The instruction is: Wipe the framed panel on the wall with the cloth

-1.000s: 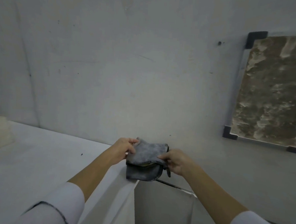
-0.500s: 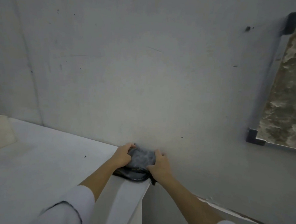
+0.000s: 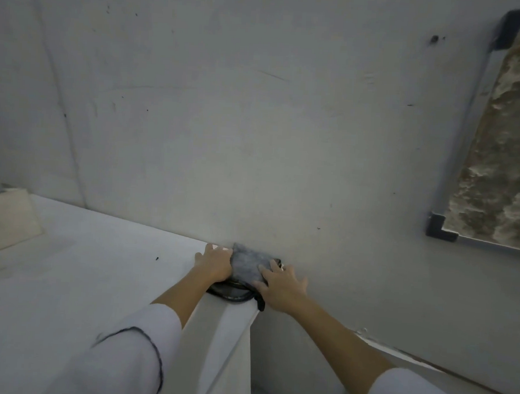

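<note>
Two hands (image 3: 214, 265) (image 3: 281, 283) flat, pressing folded cloth (image 3: 249, 265)

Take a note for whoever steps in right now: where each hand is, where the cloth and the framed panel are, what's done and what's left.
Left hand: lies flat on the left side of the cloth and presses it down.
Right hand: fingers spread, pressing on the cloth's right side.
Cloth: grey, folded, lying at the end of the white ledge against the wall, not lifted.
Framed panel: on the wall, up and to the right, well apart from both hands; its surface looks mottled brown.
Done: the cloth is folded and under both hands.
Left: pick it up, carry it to the panel and wipe.
</note>
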Demonstrator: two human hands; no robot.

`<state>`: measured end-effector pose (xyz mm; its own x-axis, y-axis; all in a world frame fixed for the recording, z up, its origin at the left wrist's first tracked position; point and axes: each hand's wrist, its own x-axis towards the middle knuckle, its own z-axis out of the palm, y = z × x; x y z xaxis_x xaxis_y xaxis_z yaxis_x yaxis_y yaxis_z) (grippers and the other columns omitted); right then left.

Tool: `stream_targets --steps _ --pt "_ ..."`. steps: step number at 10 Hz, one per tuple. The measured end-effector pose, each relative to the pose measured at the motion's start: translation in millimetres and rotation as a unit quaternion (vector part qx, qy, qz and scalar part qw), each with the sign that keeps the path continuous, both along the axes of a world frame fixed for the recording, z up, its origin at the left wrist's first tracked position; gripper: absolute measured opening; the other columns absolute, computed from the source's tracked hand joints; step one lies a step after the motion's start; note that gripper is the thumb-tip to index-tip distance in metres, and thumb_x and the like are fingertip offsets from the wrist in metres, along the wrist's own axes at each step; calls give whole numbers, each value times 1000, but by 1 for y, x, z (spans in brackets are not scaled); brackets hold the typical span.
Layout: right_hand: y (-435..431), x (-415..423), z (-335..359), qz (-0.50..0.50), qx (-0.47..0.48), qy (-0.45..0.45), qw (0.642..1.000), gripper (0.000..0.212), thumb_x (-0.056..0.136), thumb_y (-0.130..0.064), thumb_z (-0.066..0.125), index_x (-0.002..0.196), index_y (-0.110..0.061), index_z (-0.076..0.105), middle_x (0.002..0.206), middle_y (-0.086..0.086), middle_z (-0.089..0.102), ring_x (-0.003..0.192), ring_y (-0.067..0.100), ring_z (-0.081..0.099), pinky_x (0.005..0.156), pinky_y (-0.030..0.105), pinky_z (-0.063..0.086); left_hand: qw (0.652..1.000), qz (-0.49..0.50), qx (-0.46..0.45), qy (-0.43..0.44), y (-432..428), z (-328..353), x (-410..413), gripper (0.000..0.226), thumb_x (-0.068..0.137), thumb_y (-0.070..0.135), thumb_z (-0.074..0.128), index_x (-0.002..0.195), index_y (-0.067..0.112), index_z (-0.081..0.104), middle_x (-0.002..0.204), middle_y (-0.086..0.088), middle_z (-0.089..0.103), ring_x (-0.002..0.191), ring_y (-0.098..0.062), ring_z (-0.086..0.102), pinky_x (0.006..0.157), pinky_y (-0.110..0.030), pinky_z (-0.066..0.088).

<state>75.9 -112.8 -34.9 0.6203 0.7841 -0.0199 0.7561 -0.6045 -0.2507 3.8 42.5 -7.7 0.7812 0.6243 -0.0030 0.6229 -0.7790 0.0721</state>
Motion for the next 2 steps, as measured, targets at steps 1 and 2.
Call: stream_targets --steps 1,2 --pt "-14 5 4 69 -3 31 997 55 98 -39 38 150 -25 27 159 4 15 142 32 14 112 53 22 999 -13 43 19 -15 4 -4 37 90 14 40 125 17 52 132 -6 50 129 -27 32 100 -44 31" --pt "-43 3 31 70 3 62 996 58 98 -22 50 150 -17 27 157 9 25 142 31 23 111 35 24 997 -59 21 -44 -43 20 3 29 89 14 46 115 9 60 122 -10 59 115 -28 50 93 -39 42"
